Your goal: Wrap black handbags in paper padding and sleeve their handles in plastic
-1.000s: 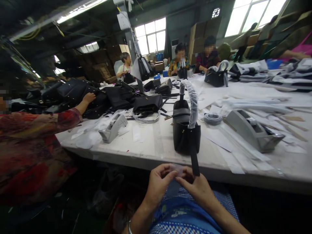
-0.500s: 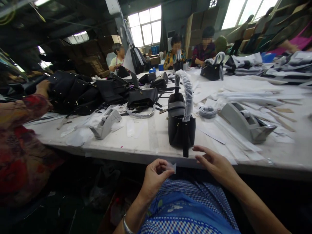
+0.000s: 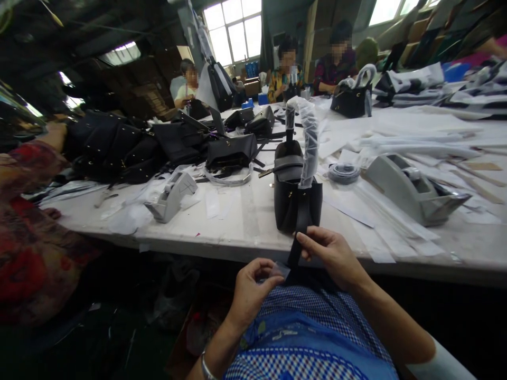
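Observation:
A small black handbag (image 3: pixel 289 206) stands upright at the table's front edge, its handle (image 3: pixel 310 142) wrapped in clear plastic film. From it a black strap (image 3: pixel 298 248) hangs over the edge toward me. My right hand (image 3: pixel 330 253) pinches this strap between thumb and fingers. Just left of the strap's lower end, my left hand (image 3: pixel 257 290) is closed on a small clear piece of film (image 3: pixel 280 270), which looks like tape. The film's edge is close to the strap; I cannot tell whether they touch.
Grey tape dispensers stand on the left (image 3: pixel 172 195) and right (image 3: pixel 415 190) of the white table (image 3: pixel 237 227). A grey coil (image 3: pixel 344 172) lies beside the handbag. More black bags (image 3: pixel 114 148) are heaped at left, near a person's patterned sleeve (image 3: pixel 27 174). Several people sit across the table.
My right hand has moved left and taken hold of the strap, pulling it toward me. My left hand still holds the film in nearly the same place.

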The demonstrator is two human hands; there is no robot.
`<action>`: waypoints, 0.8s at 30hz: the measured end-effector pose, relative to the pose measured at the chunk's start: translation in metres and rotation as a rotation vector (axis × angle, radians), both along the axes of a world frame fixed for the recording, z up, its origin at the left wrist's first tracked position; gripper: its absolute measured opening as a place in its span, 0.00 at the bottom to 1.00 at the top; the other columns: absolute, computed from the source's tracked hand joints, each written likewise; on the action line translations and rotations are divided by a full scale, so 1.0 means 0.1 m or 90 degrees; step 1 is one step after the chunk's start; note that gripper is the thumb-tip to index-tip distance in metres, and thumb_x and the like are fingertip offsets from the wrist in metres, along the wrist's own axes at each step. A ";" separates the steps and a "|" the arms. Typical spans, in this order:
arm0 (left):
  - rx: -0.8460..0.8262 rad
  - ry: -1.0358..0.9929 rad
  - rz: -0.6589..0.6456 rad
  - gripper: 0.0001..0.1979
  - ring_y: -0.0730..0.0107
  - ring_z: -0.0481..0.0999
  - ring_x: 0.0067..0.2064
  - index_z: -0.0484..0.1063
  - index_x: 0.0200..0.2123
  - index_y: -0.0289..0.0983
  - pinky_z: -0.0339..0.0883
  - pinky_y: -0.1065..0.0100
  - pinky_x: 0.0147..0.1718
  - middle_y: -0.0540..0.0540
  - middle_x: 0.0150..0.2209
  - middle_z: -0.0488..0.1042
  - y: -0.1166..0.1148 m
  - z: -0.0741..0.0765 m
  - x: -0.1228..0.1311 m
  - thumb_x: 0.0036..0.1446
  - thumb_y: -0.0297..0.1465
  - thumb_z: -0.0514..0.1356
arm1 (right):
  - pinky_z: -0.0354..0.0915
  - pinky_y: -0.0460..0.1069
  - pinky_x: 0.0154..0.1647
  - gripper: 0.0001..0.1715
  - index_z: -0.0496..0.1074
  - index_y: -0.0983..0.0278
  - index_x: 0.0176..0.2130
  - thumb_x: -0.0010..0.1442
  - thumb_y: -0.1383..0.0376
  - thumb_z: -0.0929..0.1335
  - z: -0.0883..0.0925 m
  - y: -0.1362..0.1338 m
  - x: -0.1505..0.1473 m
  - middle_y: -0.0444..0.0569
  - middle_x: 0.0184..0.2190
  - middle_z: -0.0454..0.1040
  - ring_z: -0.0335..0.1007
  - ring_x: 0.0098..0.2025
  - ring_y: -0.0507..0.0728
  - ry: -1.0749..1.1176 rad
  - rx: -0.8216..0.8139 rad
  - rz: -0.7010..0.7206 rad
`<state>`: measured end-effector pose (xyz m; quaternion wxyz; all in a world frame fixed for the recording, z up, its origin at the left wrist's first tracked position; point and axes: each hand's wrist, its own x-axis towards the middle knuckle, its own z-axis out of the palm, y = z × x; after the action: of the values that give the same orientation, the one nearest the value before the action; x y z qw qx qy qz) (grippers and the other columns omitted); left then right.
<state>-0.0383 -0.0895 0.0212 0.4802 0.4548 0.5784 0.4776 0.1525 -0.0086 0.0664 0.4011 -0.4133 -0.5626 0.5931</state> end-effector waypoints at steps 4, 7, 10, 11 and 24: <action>0.000 0.003 -0.010 0.10 0.65 0.80 0.35 0.76 0.34 0.35 0.71 0.69 0.37 0.46 0.32 0.80 0.02 0.05 0.04 0.47 0.28 0.71 | 0.63 0.44 0.27 0.19 0.75 0.65 0.33 0.58 0.50 0.72 -0.03 -0.06 -0.10 0.42 0.21 0.71 0.65 0.23 0.49 0.012 0.009 -0.042; -0.005 -0.004 -0.016 0.10 0.64 0.80 0.35 0.76 0.35 0.35 0.72 0.69 0.37 0.46 0.32 0.81 0.03 0.10 0.07 0.47 0.29 0.71 | 0.64 0.44 0.27 0.20 0.75 0.65 0.34 0.58 0.50 0.72 -0.05 -0.07 -0.14 0.42 0.20 0.71 0.66 0.23 0.50 -0.013 0.027 -0.060; 0.001 -0.011 -0.013 0.10 0.64 0.81 0.36 0.77 0.35 0.35 0.72 0.70 0.36 0.46 0.32 0.81 0.05 0.11 0.08 0.47 0.29 0.71 | 0.66 0.46 0.28 0.22 0.76 0.65 0.35 0.58 0.48 0.71 -0.05 -0.07 -0.15 0.44 0.20 0.72 0.68 0.24 0.52 -0.039 0.044 -0.070; 0.003 -0.017 -0.009 0.10 0.64 0.81 0.35 0.77 0.35 0.35 0.72 0.70 0.36 0.46 0.32 0.81 0.06 0.12 0.09 0.47 0.29 0.71 | 0.66 0.46 0.28 0.22 0.76 0.65 0.35 0.58 0.48 0.71 -0.05 -0.07 -0.15 0.44 0.20 0.72 0.69 0.24 0.53 -0.047 0.049 -0.071; 0.015 -0.072 0.041 0.14 0.62 0.82 0.37 0.77 0.38 0.35 0.74 0.68 0.38 0.45 0.33 0.82 0.12 0.02 0.12 0.47 0.30 0.71 | 0.65 0.46 0.28 0.21 0.74 0.64 0.34 0.59 0.49 0.71 -0.11 -0.05 -0.11 0.45 0.21 0.74 0.71 0.24 0.53 -0.093 0.075 -0.085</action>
<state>-0.0262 -0.0778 0.0231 0.4909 0.4137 0.5594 0.5243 0.1418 -0.0136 0.0551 0.4211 -0.4675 -0.5956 0.4994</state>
